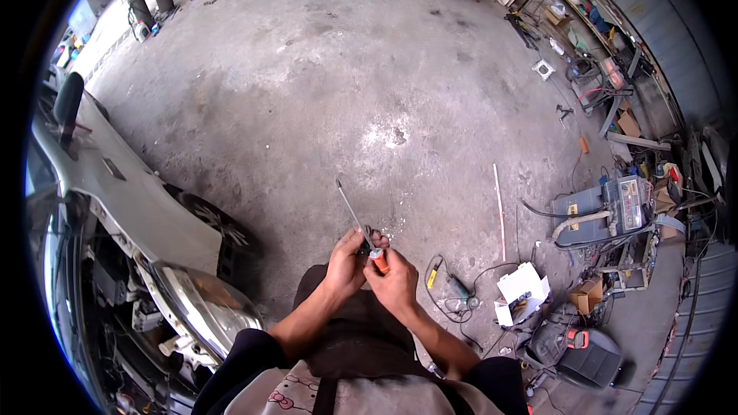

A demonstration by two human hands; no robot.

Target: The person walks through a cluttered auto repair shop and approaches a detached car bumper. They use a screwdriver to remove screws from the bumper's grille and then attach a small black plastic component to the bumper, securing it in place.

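Note:
A long screwdriver (353, 210) with an orange handle is in my right hand (396, 284), whose fingers wrap round the grip. Its shaft slants up and to the left, over the floor. My left hand (346, 263) is beside it, fingers curled close to the lower shaft. Something small and dark shows between the hands, too hidden to name. Both hands are together in front of my dark apron (354, 338).
On the left stands a white car (146, 192) with its front end opened up and a headlight (204, 303) showing. To the right lie an angle grinder (460, 289) with its cord, a white carton (523, 289), a grey machine (600, 211) and a black seat (592, 357).

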